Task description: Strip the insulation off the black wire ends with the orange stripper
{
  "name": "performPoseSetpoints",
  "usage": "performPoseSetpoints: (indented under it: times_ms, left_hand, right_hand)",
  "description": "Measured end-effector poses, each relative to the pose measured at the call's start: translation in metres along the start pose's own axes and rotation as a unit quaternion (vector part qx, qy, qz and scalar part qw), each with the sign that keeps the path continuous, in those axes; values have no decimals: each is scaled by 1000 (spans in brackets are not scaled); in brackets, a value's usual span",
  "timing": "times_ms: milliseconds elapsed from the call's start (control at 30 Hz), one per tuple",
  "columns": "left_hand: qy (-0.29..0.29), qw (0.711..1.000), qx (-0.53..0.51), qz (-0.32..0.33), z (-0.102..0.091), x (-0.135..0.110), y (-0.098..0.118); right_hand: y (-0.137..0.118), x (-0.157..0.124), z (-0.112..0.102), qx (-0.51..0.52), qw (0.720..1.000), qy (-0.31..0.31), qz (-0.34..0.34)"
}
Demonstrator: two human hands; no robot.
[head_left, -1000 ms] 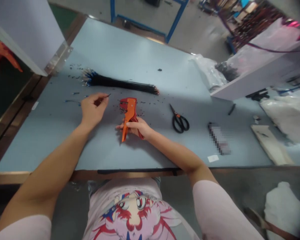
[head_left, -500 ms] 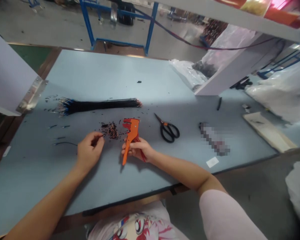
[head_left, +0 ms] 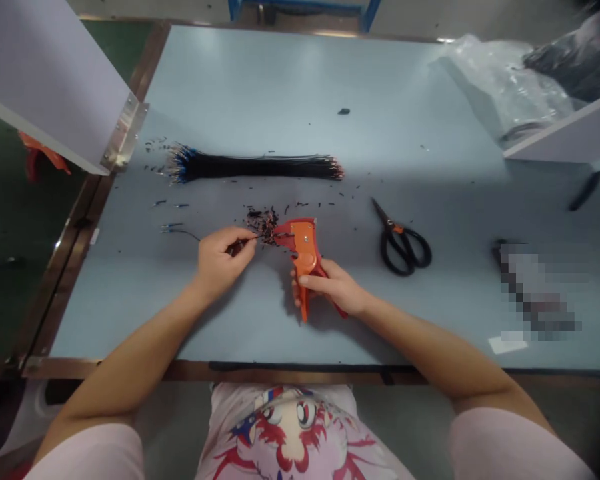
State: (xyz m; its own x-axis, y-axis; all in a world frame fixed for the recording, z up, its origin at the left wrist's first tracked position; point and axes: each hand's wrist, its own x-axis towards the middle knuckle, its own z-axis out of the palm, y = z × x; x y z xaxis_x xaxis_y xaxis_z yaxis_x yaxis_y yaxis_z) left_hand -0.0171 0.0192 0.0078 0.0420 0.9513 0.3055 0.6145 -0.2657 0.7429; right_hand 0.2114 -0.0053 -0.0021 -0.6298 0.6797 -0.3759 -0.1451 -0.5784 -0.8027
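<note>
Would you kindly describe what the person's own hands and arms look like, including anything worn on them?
The left hand and right hand are bare, without gloves, and no watch or bracelet shows. Both sleeves are short, pale pink and plain where visible.

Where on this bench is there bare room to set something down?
Widest patch: the back, behind the black wire bundle and left of the clear plastic bag, save a dark scrap and specks. Another lies between the scissors and the pixelated item. Crowded: between the left hand and right hand, where cut bits cluster beside the orange tool.
</note>
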Motion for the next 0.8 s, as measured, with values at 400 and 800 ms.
performPoseSetpoints:
  times_ms: [400, 800]
  left_hand:
    - [-15, 997, 20, 69, 2, -9, 14]
    - [-18, 995, 12, 96, -1, -8, 18]
  right_hand:
    - [0, -6, 8, -46, 997, -49, -28]
    - [-3, -8, 10, -70, 997, -41, -15]
